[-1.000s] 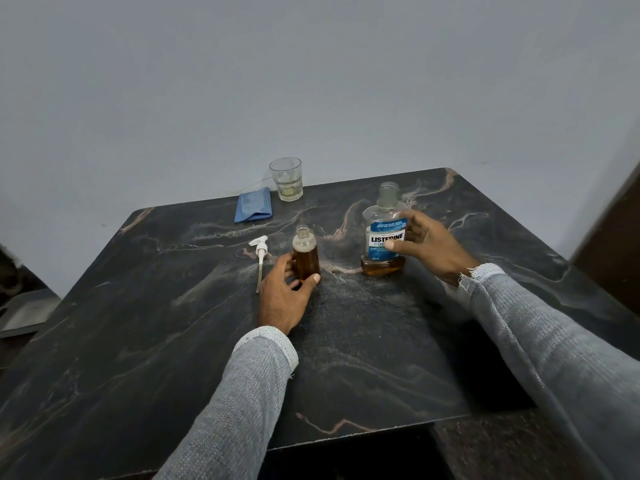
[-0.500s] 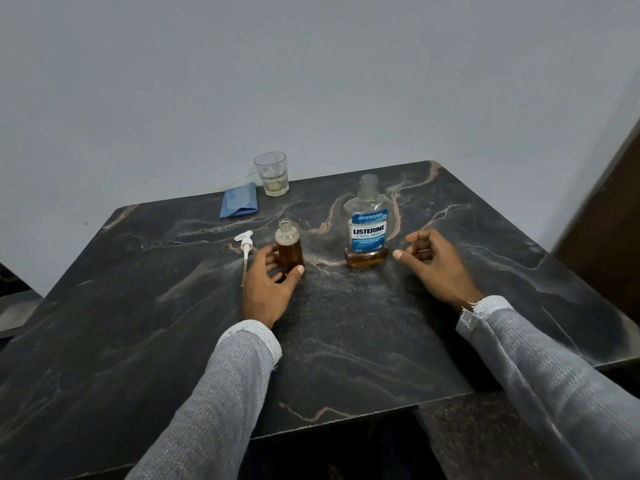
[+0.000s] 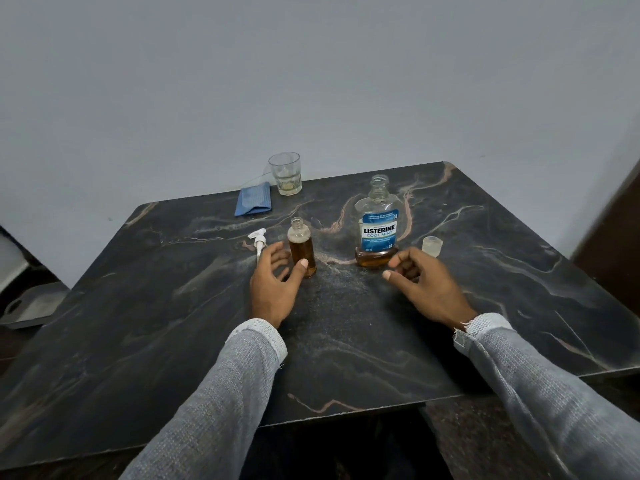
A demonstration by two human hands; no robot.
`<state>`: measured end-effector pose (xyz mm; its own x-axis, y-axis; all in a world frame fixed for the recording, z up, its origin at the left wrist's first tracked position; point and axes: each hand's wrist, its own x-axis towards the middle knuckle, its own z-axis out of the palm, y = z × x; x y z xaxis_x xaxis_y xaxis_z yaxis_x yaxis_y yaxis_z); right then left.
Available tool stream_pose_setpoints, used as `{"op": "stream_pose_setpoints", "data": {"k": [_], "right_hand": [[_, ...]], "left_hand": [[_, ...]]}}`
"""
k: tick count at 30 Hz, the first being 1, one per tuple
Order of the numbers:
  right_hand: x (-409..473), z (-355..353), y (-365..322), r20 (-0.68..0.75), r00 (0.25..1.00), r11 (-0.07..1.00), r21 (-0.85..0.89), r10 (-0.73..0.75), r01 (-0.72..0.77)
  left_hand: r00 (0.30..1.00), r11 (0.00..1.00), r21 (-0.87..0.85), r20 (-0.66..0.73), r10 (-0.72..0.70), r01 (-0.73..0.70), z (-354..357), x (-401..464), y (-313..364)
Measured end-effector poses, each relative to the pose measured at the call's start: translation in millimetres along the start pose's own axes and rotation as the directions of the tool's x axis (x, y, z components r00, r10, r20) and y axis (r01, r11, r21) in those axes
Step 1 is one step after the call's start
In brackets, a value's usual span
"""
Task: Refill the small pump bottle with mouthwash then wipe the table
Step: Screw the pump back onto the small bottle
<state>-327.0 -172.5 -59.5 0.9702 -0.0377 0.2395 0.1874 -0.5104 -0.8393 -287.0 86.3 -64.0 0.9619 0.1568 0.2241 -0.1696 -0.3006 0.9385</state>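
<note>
The small pump bottle point(image 3: 302, 247) stands uncapped on the dark marble table point(image 3: 166, 306), nearly full of amber liquid. My left hand point(image 3: 275, 289) rests just left of it, fingers spread and off the glass, with the thumb tip in front of its base. Its white pump head point(image 3: 259, 241) lies on the table to the left. The mouthwash bottle point(image 3: 378, 226) stands open with a little amber liquid at the bottom. My right hand point(image 3: 427, 289) lies in front of it, loosely curled and holding nothing. A small clear cap point(image 3: 432, 245) sits right of the mouthwash bottle.
A folded blue cloth point(image 3: 254, 202) lies at the table's far edge, with a drinking glass point(image 3: 285, 173) holding a little liquid beside it. A grey wall stands behind the table. A dark door edge point(image 3: 620, 220) is at the right.
My right hand has let go of the mouthwash bottle and drawn back toward me, uncovering the cap. My left hand's fingers have loosened from the small bottle.
</note>
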Motion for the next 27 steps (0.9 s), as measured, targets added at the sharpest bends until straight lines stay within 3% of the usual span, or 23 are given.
{"op": "stream_pose_setpoints", "data": {"k": [8,14,22,27], "right_hand": [[15,79,-41,0.003,0.997,0.997,0.021,-0.074,0.074],[34,125,-61,-0.028,1.0,0.998,0.057,0.004,-0.002],[47,137,-54,-0.068,0.997,1.0,-0.003,-0.029,0.029],[48,137,-51,-0.059,0.998,0.999,0.018,-0.03,0.031]], "left_hand": [[0.978,0.999,-0.018,-0.204,-0.045,0.042,-23,10,4],[0.95,0.981,0.152,-0.304,-0.07,0.12,-45,41,1],[0.969,0.914,0.342,-0.186,-0.162,0.218,-48,79,-8],[0.958,0.792,0.547,-0.078,-0.275,0.272,-43,102,-9]]}}
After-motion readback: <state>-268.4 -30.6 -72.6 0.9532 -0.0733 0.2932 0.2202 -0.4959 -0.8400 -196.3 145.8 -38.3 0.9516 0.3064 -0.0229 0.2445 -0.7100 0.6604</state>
